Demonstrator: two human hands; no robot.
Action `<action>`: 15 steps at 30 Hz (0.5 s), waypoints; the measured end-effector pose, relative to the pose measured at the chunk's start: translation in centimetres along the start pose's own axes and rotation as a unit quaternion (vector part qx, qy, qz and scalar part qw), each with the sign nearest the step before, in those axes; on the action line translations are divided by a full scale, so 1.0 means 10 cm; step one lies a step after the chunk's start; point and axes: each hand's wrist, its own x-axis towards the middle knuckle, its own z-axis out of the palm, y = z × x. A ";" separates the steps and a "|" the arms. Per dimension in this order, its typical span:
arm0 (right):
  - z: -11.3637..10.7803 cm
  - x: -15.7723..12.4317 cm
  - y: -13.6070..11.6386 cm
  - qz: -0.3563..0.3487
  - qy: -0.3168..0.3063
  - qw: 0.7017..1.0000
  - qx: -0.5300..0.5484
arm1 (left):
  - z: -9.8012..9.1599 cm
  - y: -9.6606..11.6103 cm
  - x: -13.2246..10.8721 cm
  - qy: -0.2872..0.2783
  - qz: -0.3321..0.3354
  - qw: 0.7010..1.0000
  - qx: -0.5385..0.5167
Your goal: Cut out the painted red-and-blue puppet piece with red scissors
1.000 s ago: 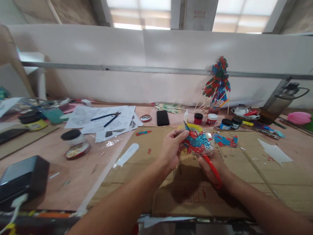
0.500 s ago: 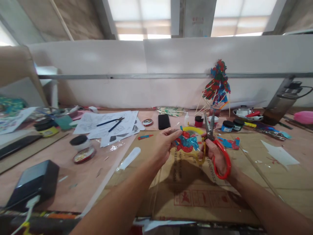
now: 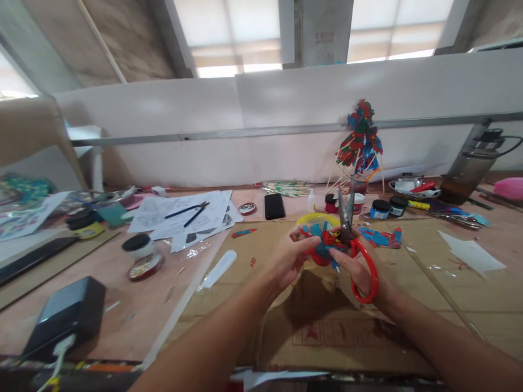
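A painted red and blue cut-out (image 3: 322, 251) is held above the cardboard, pinched by my left hand (image 3: 291, 258) on its left side. The fingers of my right hand (image 3: 359, 267) press on its right edge. Red-handled scissors (image 3: 369, 283) hang in my right hand as well, blades pointing up and away. Behind the cut-out lies a yellow ring-shaped thing (image 3: 316, 219), partly covered. Another red and blue piece (image 3: 379, 237) lies beyond my right hand. A small red scrap (image 3: 253, 262) rests left of my left hand.
Cardboard (image 3: 229, 321) covers the work area. Paint jars (image 3: 379, 209), a glue bottle (image 3: 311, 200), a phone (image 3: 274, 206) and painted figures on sticks (image 3: 362, 136) stand behind. Drawings (image 3: 180, 212), a lidded jar (image 3: 141, 247) and a black box (image 3: 65, 316) are leftward; a water bottle (image 3: 469, 169) is rightward.
My right hand has moved in to the cut-out, and its fingers now touch it. The cut-out has been turned in my hands. A small red scrap now shows on the cardboard.
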 end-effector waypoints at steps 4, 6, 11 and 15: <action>-0.03 0.01 -0.02 0.005 -0.008 1.000 0.000 | 0.04 -0.11 -0.01 0.045 -0.002 0.999 -0.011; -0.06 0.03 -0.02 0.021 -0.005 1.000 -0.007 | 0.04 -0.09 0.00 0.074 0.015 0.997 -0.003; -0.11 0.12 0.00 0.029 -0.026 0.999 0.018 | 0.02 -0.01 0.00 0.081 0.030 0.995 0.043; -0.10 0.11 -0.02 0.013 -0.003 1.000 0.010 | 0.05 -0.05 -0.02 0.045 -0.010 0.996 0.081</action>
